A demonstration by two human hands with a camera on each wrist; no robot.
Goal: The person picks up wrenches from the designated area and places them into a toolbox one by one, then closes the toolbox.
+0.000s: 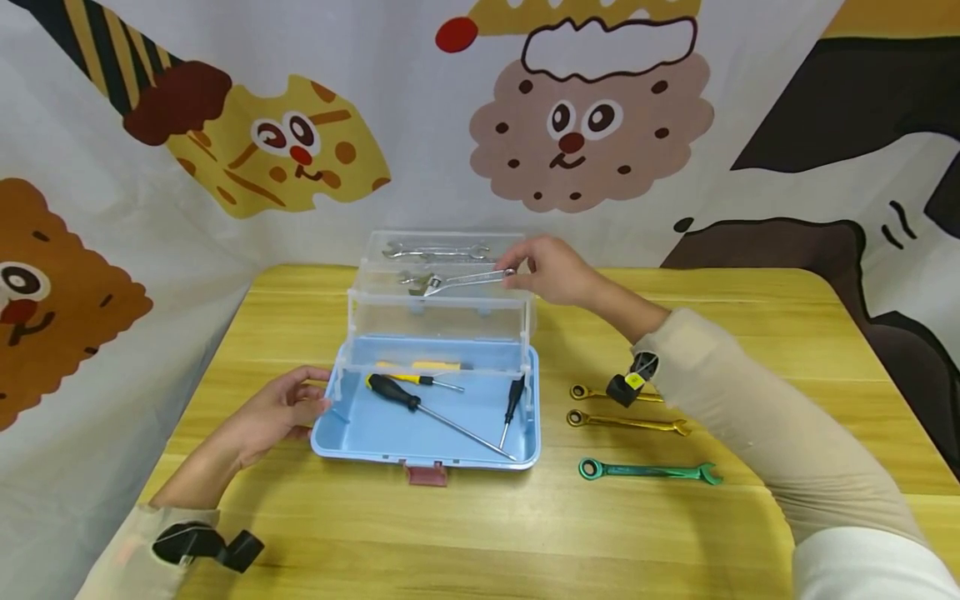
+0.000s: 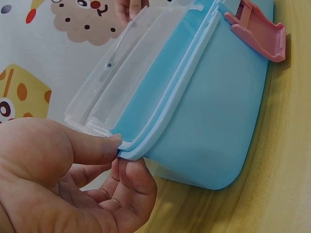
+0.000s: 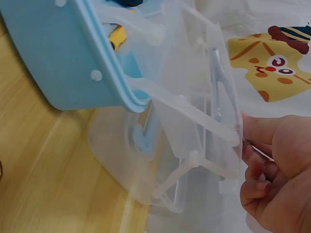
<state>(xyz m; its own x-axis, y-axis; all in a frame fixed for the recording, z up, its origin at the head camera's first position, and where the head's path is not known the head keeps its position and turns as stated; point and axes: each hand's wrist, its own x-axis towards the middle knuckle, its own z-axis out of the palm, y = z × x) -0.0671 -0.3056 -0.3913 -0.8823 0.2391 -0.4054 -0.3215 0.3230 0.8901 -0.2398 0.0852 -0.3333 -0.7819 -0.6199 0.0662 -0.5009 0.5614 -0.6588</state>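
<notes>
Left fingers (image 2: pixel 138 179) pinch the blue plastic toolbox (image 2: pixel 209 116); right fingers (image 1: pixel 521 252), the silver metal adjustable wrench (image 1: pixel 471 279). Likely stiff and head-heavy, it balances left of them.

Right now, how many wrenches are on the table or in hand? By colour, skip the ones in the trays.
Gold wrenches, on the table: 2
Green wrench, on the table: 1
Silver adjustable wrench, in the right hand: 1
Total: 4
</notes>
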